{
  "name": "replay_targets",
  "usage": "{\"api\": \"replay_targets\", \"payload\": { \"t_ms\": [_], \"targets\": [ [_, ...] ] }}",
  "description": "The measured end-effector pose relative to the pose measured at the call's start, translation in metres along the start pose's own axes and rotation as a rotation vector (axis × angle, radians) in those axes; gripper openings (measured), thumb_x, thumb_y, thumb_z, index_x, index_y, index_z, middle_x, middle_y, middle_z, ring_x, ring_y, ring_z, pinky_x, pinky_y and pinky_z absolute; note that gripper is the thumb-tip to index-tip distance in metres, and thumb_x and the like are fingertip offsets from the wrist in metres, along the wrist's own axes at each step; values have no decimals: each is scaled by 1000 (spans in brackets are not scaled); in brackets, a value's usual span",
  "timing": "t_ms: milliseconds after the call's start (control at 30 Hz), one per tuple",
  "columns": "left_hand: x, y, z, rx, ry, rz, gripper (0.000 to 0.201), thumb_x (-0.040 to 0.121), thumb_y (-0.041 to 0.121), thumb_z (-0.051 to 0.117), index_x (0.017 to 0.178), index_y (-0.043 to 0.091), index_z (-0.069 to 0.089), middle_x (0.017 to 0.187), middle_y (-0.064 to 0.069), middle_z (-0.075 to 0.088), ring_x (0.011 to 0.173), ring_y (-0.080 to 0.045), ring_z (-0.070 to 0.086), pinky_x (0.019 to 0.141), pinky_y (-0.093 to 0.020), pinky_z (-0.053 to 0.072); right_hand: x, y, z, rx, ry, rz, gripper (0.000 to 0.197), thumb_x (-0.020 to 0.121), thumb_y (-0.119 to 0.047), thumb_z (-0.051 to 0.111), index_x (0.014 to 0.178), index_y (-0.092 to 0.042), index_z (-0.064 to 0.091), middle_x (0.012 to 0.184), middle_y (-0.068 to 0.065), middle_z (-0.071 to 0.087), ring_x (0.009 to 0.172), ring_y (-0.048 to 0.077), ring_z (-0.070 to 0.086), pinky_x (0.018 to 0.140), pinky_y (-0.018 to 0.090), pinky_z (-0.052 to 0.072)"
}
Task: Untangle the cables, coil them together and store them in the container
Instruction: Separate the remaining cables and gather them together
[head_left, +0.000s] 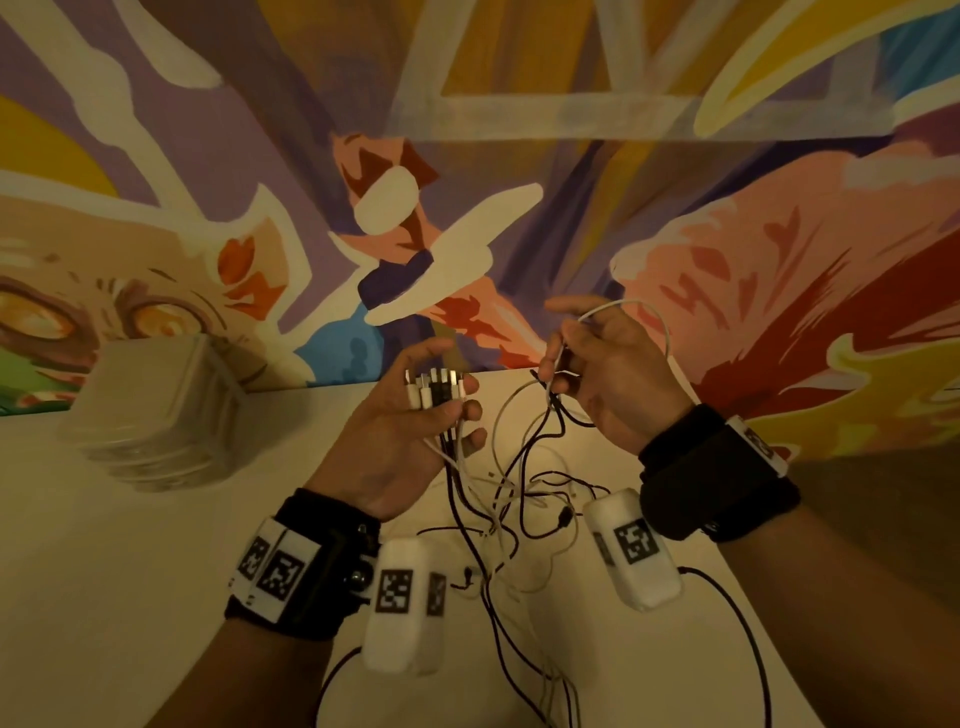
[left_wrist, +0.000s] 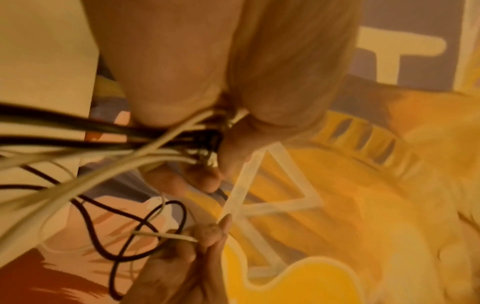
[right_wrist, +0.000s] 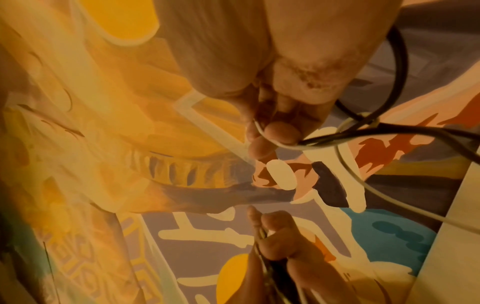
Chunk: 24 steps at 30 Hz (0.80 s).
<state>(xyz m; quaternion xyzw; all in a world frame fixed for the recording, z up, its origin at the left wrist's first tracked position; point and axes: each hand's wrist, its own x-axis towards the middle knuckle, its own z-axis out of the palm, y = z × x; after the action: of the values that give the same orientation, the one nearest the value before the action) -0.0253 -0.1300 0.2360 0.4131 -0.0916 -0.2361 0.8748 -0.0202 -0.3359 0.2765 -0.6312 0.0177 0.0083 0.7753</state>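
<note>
My left hand (head_left: 415, 415) is raised above the table and grips a bundle of black and white cable ends (head_left: 434, 392), their plugs lined up side by side between thumb and fingers. In the left wrist view the same bundle (left_wrist: 182, 139) runs out of the fist to the left. My right hand (head_left: 592, 364) is beside it and pinches a white cable (head_left: 631, 306) that loops over the hand, together with a black cable (right_wrist: 363, 131). Below both hands the tangled cables (head_left: 519, 499) hang down onto the white table (head_left: 130, 571).
A clear plastic container (head_left: 161, 410) stands on the table at the left, near the painted wall (head_left: 727, 208). Loose cable strands (head_left: 561, 680) trail to the table's near edge between my forearms. A black cord (head_left: 748, 629) runs from the right wrist camera.
</note>
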Motion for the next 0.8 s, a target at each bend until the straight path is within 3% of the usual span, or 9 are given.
{"api": "replay_targets", "payload": {
  "t_ms": [67,167,233,367,533,600,667,733,800],
  "targets": [
    [2,2,-4,-104,-90,-65,58,72,-4,71,123,19,54,102,-11,60,88,-24,59,75,-38,50,0,-1,-1,0,1,-1,23,102,-4,35,111,-12,54,68,4,57,60,18,59,52,26,43],
    [3,1,-6,-245,-104,-115,42,80,10,68,120,12,57,105,-12,59,89,-24,57,74,-36,45,0,-1,-1,-3,-3,-7,23,102,-4,35,111,-13,54,69,5,57,61,18,59,52,26,43],
    [3,-2,-5,-284,-70,-129,27,85,16,59,112,10,61,101,-8,57,86,-20,54,72,-33,42,0,-1,0,-10,-5,-7,24,102,-5,35,110,-14,55,69,6,57,61,18,60,52,26,43],
    [6,-13,0,-311,68,-141,9,83,15,65,87,11,59,88,-6,54,67,-13,48,58,-26,40,-3,2,3,-19,-12,-10,24,102,-5,35,109,-14,55,69,6,57,62,18,60,51,25,43],
    [8,-21,13,-218,245,-145,16,95,12,47,80,12,50,74,-5,52,58,-15,50,53,-27,46,-8,2,7,-24,-19,-14,22,102,-5,34,112,-11,52,68,8,56,61,19,58,51,25,41],
    [7,-19,18,-129,302,-121,15,97,8,45,88,12,56,71,-4,51,50,-12,44,44,-21,40,-10,1,8,-41,-24,-15,22,102,-5,34,112,-12,52,67,7,57,61,19,58,52,26,41],
    [7,-17,20,53,322,-59,19,98,7,45,98,13,63,68,-2,47,45,-8,30,38,-18,26,-11,-1,8,-64,-40,-17,22,102,-6,34,113,-12,52,65,5,58,61,19,57,52,26,41],
    [8,-17,23,300,274,22,20,99,12,49,105,18,68,64,-1,39,46,-9,23,40,-19,21,-12,-3,10,-79,-73,-5,22,103,-6,34,115,-11,51,65,5,58,61,20,57,52,27,42],
    [9,-17,27,531,160,83,24,98,17,54,118,23,66,59,3,34,45,-9,23,42,-19,23,-13,-4,13,-94,-118,-7,22,103,-6,34,115,-10,51,66,6,57,61,21,56,52,28,42]
  ]
}}
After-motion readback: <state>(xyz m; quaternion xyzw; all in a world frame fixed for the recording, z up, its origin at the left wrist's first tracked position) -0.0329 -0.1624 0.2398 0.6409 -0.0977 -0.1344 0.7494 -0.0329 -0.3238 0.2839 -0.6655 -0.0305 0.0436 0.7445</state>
